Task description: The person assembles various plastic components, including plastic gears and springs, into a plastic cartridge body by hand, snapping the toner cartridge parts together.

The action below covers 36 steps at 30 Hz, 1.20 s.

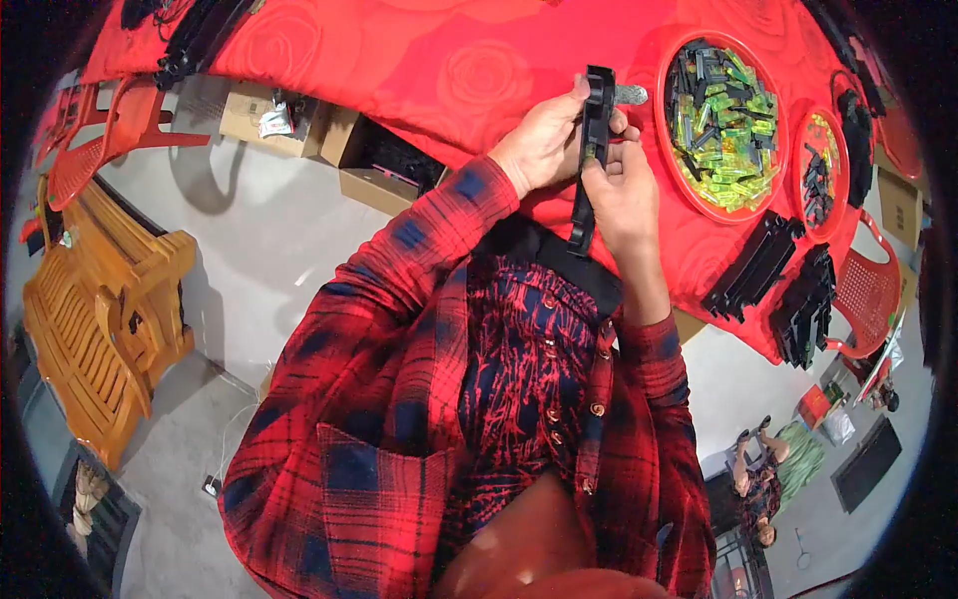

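Both hands are gripping a long, narrow black plastic strip (589, 150), held upright in front of the chest and just above the near edge of the counter. The left hand (544, 140) is closing its grip around the strip's upper half, thumb pressing near the top end and fingers wrapping behind. The right hand (624, 195) is clamping the strip lower down, its fingers pinching the side at mid-length while the strip's lower end is hanging below both hands against the dark collar. A small grey metal piece (631, 95) is lying on the cloth just beyond the strip's top end; whether it is touching the strip cannot be told.

The counter is wearing a red cloth with a rose pattern (439, 60). To the right of the hands a large round red tray (667, 120) is holding a heap of translucent green and black plastic parts. A smaller red tray (798, 150) with similar parts is sitting just beside it. Stacks of black plastic strips (753, 265) are lying near the counter's right edge. On the floor to the left, an orange wooden bench (95, 309) and cardboard boxes (259, 115) are standing.
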Available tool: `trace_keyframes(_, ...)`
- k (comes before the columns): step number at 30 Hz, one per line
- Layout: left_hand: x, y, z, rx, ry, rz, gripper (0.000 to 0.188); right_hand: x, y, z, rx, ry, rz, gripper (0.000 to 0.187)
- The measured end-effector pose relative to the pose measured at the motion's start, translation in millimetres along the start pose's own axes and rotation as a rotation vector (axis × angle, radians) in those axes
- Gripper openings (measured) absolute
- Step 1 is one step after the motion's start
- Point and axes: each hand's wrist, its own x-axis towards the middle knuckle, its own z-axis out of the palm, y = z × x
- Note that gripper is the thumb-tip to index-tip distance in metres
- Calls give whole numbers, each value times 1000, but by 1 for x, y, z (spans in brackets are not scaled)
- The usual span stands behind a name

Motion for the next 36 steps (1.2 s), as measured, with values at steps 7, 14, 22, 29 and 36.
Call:
trace_keyframes(7,1,4,0,72,-70,-34,65,2,2,-5,-24,-40,40,24)
trace_keyframes(14,1,1,8,201,51,-5,65,-5,-12,-5,144,-27,81,27)
trace_keyframes(22,0,2,2,124,-48,-29,66,-4,1,-1,234,-21,-27,22)
trace_keyframes(29,-2,-5,12,314,141,-21,63,-2,9,4,245,-22,4,36)
trace_keyframes(36,-5,-6,22,444,223,7,64,-5,6,10,144,10,-189,24)
